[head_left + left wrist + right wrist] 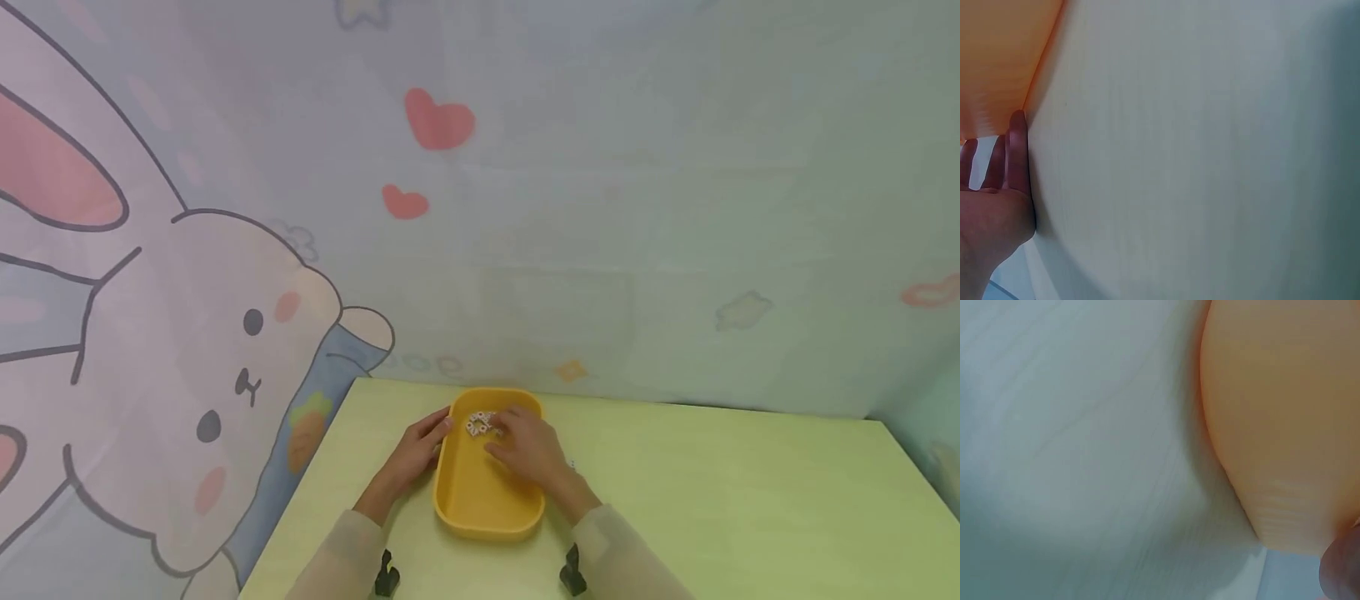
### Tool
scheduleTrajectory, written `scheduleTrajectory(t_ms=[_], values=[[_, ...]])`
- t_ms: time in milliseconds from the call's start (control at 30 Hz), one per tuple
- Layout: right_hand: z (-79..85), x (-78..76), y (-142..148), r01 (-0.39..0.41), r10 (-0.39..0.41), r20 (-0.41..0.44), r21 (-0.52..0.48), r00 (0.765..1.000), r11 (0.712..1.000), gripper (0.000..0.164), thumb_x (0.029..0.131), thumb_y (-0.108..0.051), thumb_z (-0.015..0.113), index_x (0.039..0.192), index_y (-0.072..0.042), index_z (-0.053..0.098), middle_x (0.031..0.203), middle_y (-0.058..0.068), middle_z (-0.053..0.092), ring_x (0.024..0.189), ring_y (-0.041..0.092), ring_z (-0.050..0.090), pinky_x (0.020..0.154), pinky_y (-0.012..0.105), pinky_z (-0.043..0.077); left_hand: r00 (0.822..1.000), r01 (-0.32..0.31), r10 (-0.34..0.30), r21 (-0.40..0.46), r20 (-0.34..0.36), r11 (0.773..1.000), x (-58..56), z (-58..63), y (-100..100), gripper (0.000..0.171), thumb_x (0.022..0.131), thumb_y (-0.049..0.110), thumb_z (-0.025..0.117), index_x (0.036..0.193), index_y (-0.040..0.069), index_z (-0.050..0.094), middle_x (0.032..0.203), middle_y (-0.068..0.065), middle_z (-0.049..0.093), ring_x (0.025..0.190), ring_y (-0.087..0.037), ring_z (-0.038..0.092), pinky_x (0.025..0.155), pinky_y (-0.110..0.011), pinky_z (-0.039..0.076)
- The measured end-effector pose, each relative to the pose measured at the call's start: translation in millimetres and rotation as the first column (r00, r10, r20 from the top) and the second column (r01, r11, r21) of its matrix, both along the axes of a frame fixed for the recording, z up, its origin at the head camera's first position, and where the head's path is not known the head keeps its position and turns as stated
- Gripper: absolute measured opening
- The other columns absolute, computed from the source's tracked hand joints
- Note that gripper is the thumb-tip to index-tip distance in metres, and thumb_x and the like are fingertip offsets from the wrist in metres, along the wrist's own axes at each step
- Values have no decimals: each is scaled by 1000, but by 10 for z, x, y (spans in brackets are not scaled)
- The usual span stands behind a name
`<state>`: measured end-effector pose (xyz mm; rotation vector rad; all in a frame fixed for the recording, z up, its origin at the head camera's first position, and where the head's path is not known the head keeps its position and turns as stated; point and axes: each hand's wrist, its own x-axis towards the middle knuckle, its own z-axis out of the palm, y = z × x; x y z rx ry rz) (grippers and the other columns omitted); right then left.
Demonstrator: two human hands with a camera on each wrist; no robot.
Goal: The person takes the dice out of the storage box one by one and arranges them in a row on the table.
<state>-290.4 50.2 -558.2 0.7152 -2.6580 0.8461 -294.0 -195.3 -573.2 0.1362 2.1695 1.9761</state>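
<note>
A yellow tray [487,500] with rounded corners and raised walls stands on the table. Near its far end lies a small heap of white cube-like pieces with dark marks [480,423], too small to make out well. Against the tray's left wall rests my left hand [411,454]; in the left wrist view its straight fingers [1017,150] touch the outside of the wall. Over the right rim reaches my right hand [528,446], its thumb apart from its fingers beside the heap. Its fingertips partly cover the pieces. The right wrist view shows mostly the tray's outer wall [1285,425].
The pale yellow-green table [712,500] extends to the right of the tray. A tiny pale piece [573,463] lies on it by my right wrist. Behind the table hangs a backdrop [600,208] printed with a rabbit and hearts.
</note>
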Motion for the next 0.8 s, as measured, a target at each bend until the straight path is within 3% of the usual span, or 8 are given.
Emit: scheduleTrajectory(t_ms=[167, 267, 367, 600, 800], values=[[120, -19, -24, -14, 12, 98, 15, 995, 1000, 31, 93, -21, 80, 120, -7, 76, 119, 8, 71, 109, 28, 67, 96, 48, 56, 1000, -9, 9, -7, 1, 1000, 4, 28, 4, 61, 111, 42, 57, 161, 9, 46, 154, -22, 54, 129, -35, 61, 82, -34, 63], [227, -49, -55, -20, 30, 197, -53, 980, 998, 29, 92, -13, 79, 118, -2, 76, 113, 10, 73, 103, 28, 68, 93, 48, 57, 1000, -2, 2, -8, 3, 1000, 5, 45, 21, 61, 111, 41, 57, 161, 8, 45, 155, -23, 53, 131, -37, 60, 84, -37, 63], [276, -120, -106, -20, 52, 237, -135, 970, 991, 24, 92, -8, 78, 114, 3, 77, 106, 12, 75, 95, 27, 69, 89, 47, 59, 1000, -5, 5, -10, 5, 1000, -21, 64, 55, 61, 111, 42, 57, 161, 9, 47, 155, -20, 54, 134, -36, 58, 89, -38, 62], [127, -245, -248, 42, -3, 198, -196, 980, 980, 15, 92, -5, 79, 104, 3, 76, 101, 14, 74, 92, 27, 67, 90, 47, 58, 999, -41, 42, -57, 6, 998, -95, 70, 93, 58, 109, 42, 60, 157, 11, 53, 149, -19, 60, 131, -33, 60, 89, -37, 61], [-29, -245, -324, 43, -5, 202, -188, 979, 981, 17, 94, -8, 77, 107, 2, 75, 105, 14, 71, 98, 29, 63, 97, 50, 55, 998, -67, 68, -47, 15, 997, -61, 25, 59, 58, 109, 42, 60, 157, 10, 53, 150, -19, 59, 131, -32, 60, 83, -34, 62]])
